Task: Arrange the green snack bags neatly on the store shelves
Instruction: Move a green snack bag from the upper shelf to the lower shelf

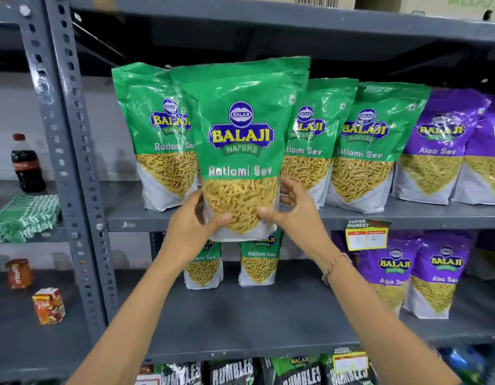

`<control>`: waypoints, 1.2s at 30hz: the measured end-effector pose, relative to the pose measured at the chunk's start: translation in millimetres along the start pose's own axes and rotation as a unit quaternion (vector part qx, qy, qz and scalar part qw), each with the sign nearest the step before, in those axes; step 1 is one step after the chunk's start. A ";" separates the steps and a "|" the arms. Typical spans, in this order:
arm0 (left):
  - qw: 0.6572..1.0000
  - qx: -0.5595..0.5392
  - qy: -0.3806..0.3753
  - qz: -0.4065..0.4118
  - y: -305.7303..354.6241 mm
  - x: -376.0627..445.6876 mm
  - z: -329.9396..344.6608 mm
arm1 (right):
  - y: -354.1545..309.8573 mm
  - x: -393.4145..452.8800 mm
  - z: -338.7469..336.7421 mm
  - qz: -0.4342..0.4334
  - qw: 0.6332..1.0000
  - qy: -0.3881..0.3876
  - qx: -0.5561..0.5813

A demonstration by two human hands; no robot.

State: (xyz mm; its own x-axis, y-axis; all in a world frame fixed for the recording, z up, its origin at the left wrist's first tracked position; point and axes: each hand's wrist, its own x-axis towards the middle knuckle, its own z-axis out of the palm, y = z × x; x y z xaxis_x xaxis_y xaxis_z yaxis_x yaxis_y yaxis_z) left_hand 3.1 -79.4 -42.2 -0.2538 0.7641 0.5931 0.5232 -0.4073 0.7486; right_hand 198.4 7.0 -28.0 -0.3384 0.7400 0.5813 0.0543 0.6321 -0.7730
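Both bare forearms rise from the bottom of the frame, the left hand [190,226] and right hand [293,209] clasping the lower corners of a glossy green Ratlami Sev snack bag [239,145], thumbs across its front. It stands upright at centre frame, before three like bags on the grey metal shelf [407,215] (a fourth may hide behind). Two more stand on the shelf below.
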 end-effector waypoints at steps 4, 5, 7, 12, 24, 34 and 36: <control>1.000 -0.013 0.011 -0.009 -14.7 -58.5 -1.9 | 10.5 -50.2 8.6 0.020 0.997 -0.081 -0.006; 1.000 -0.005 0.012 -0.017 -22.2 -70.7 -1.0 | 17.0 -60.7 11.8 0.030 0.996 -0.089 -0.005; 0.999 0.001 0.007 -0.047 -46.6 -92.8 2.2 | 37.7 -79.6 20.0 0.057 0.993 -0.104 -0.004; 0.986 0.046 -0.051 -0.155 -115.4 -133.9 19.2 | 108.2 -122.9 50.9 0.142 0.980 -0.133 -0.031; 0.942 0.143 -0.109 -0.282 -247.6 -91.7 59.9 | 235.2 -98.2 117.7 0.217 0.964 -0.123 -0.090; 0.932 0.082 -0.101 -0.337 -303.8 -51.2 60.3 | 281.2 -49.5 143.4 0.214 0.964 -0.142 -0.067; 0.933 0.065 -0.095 -0.340 -307.9 -50.8 60.1 | 286.8 -46.4 145.6 0.218 0.963 -0.141 -0.069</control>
State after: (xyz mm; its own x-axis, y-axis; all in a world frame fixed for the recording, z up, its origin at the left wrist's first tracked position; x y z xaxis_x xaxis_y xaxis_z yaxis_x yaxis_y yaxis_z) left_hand -96.2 37.2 -320.6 -0.4211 0.9036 -0.0785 0.3913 0.2591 0.8830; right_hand 92.8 120.5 -313.7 -0.4960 0.8623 0.1027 0.3665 0.3151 -0.8754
